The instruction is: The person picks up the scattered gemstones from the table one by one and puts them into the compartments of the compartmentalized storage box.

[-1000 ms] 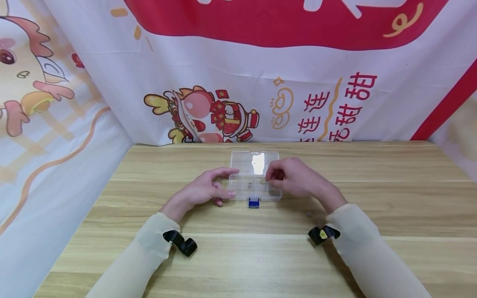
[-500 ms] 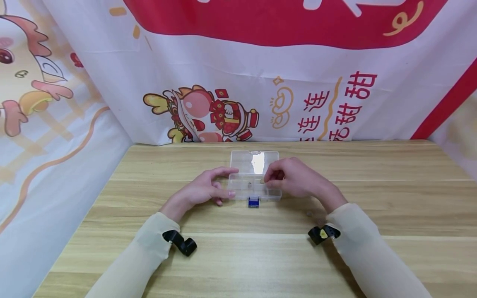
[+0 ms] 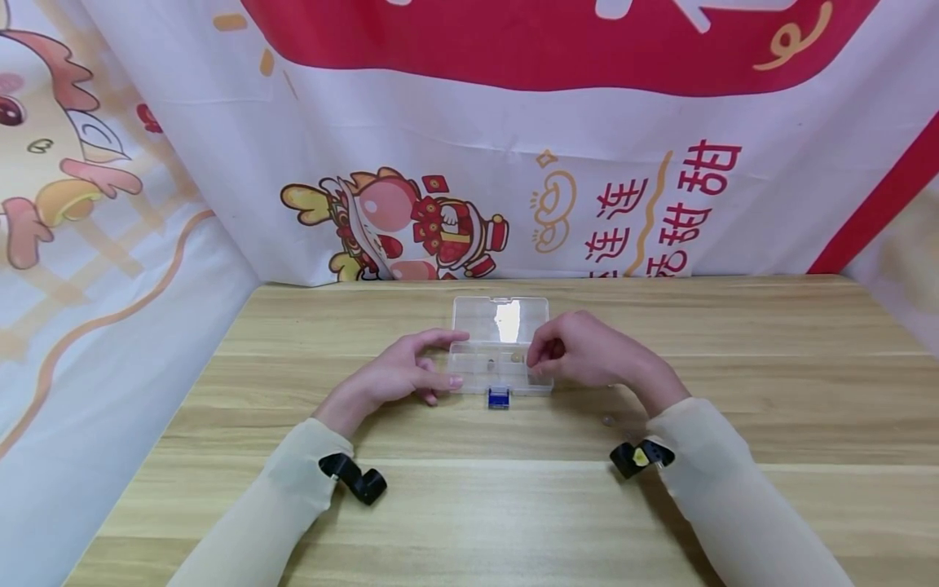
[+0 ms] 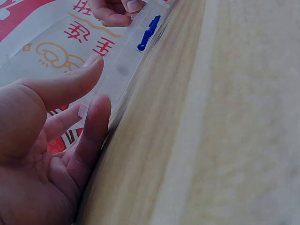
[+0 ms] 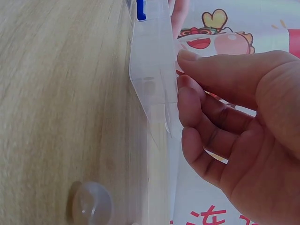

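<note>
A clear plastic compartment box [image 3: 477, 377] lies with its lid [image 3: 477, 318] folded back and a blue latch [image 3: 499, 398] at the front. My left hand [image 3: 399, 371] holds the box's left end, thumb at the front corner and index finger by the hinge side. Over the right-hand compartments my right hand [image 3: 583, 350] has its fingers bent, thumb and index tips close together [image 5: 187, 70]. Whether something small and clear is between them I cannot tell. Tiny pieces, one greyish [image 3: 491, 365] and one yellowish [image 3: 517, 357], sit in back compartments.
A small clear dome-like piece [image 5: 93, 204] lies on the wooden table [image 3: 469, 505] right of the box, below the right forearm. Printed cloth [image 3: 440, 122] hangs behind and to the left. Black wrist cameras [image 3: 354, 479] stick out from both sleeves.
The right hand has shifted slightly right and nearer me over the box, leaving the yellowish piece more exposed. The left hand and the box have stayed in place.
</note>
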`<state>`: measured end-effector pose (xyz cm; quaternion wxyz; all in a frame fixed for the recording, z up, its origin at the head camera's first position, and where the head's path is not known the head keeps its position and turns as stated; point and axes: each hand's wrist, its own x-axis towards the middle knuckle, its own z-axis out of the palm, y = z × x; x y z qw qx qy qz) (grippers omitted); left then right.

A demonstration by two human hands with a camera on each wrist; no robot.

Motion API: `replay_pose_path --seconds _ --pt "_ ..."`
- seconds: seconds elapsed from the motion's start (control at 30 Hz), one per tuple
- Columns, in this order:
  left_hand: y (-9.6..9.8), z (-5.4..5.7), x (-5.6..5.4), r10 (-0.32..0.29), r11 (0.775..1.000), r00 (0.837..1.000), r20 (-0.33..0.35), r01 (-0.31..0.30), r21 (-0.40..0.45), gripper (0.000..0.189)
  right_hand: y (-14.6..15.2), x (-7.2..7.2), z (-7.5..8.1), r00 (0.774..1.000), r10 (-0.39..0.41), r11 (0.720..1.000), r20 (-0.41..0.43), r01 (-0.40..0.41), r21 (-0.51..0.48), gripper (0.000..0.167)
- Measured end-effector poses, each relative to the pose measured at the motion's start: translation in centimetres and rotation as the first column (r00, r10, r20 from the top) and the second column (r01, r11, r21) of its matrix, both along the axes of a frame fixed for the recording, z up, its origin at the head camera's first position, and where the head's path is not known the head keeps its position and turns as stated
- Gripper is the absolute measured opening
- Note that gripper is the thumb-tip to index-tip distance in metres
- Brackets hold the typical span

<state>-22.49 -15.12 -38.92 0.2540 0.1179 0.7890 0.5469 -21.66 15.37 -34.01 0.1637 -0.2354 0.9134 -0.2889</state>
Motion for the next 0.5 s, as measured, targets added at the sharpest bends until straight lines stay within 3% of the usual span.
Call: replay_pose_path --seconds 0.5 --pt "0.05 0.13 0.09 0.001 1.0 1.0 0.007 -0.001 0.008 0.074 0.18 -0.02 0.13 1.0 -0.011 1.0 0.003 0.011 0.008 0.003"
